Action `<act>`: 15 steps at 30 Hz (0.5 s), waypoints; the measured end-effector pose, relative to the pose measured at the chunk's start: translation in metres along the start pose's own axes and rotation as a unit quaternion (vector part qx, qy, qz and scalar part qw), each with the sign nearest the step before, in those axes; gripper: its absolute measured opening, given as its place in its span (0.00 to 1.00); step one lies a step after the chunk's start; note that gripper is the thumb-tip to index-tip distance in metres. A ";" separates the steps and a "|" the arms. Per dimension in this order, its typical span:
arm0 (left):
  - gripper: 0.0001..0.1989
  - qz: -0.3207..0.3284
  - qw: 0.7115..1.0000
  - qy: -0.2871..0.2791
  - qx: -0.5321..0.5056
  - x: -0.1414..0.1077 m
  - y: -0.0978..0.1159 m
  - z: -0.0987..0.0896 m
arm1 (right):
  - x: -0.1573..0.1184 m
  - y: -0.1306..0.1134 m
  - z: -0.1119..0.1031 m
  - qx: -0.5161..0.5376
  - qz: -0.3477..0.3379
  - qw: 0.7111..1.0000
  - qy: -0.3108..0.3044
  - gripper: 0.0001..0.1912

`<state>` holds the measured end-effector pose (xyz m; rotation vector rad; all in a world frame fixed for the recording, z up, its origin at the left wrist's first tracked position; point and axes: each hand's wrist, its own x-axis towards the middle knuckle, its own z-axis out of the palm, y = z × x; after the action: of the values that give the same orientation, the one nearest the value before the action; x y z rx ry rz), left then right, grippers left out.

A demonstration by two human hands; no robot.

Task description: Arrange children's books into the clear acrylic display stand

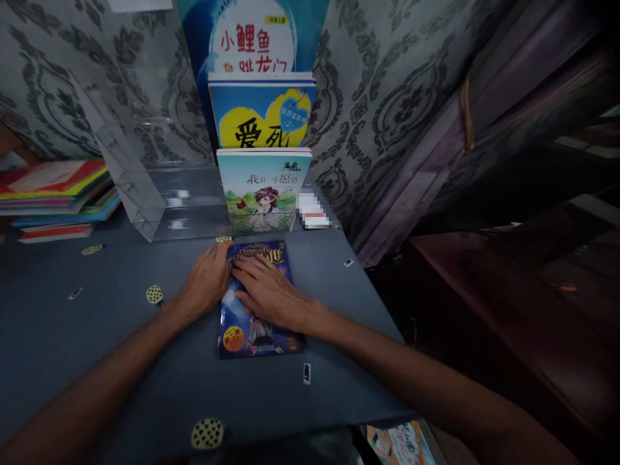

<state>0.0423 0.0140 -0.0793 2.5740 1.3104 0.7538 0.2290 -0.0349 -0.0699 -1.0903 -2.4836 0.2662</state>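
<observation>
Dark-blue book lies flat on the counter, front cover up, gold lettering near its top edge and an orange disc at its lower left corner. I have both hands on it. My right hand rests open, palm down, across the upper and middle cover, fingers reaching toward the left edge. My left hand is at the upper left edge, fingertips against the book; from my end of the feed I cannot tell whether those fingers pinch the edge or only press it.

Just behind the book I note a clear rack, its right side carrying three tiers of upright books: a pale teal book in front, a blue-and-yellow book above it, a tall blue book at the back. A pixelated card lies beside the rack's right end. Far left, I see a stack of books with mixed bright edges. Counter covering is blue-grey, with yellow dotted patches and small labels. Lower right, near my right forearm, another colourful book is partly in frame. Patterned wall covering behind; tied lilac curtain to the right.
</observation>
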 end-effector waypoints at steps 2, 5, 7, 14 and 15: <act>0.18 0.000 1.000 0.005 0.004 0.000 -0.001 0.001 | 0.000 0.005 -0.002 0.005 0.001 1.000 -0.006 0.23; 0.18 -0.003 1.000 0.013 0.008 0.000 -0.001 0.002 | -0.005 0.017 -0.006 0.017 0.013 1.000 0.007 0.23; 0.17 -0.003 1.000 0.010 0.006 0.000 -0.001 0.002 | -0.009 0.028 -0.007 0.032 0.030 0.999 0.026 0.22; 0.17 0.002 1.000 0.013 -0.009 0.000 -0.001 0.001 | -0.017 0.062 -0.005 0.072 0.068 0.991 0.094 0.19; 0.17 0.000 1.000 0.012 -0.012 -0.001 -0.001 0.001 | -0.017 0.064 -0.005 0.073 0.066 0.990 0.098 0.19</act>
<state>0.0415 0.0145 -0.0808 2.5544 1.2982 0.7973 0.2836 -0.0047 -0.0917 -1.1613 -2.1875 0.3569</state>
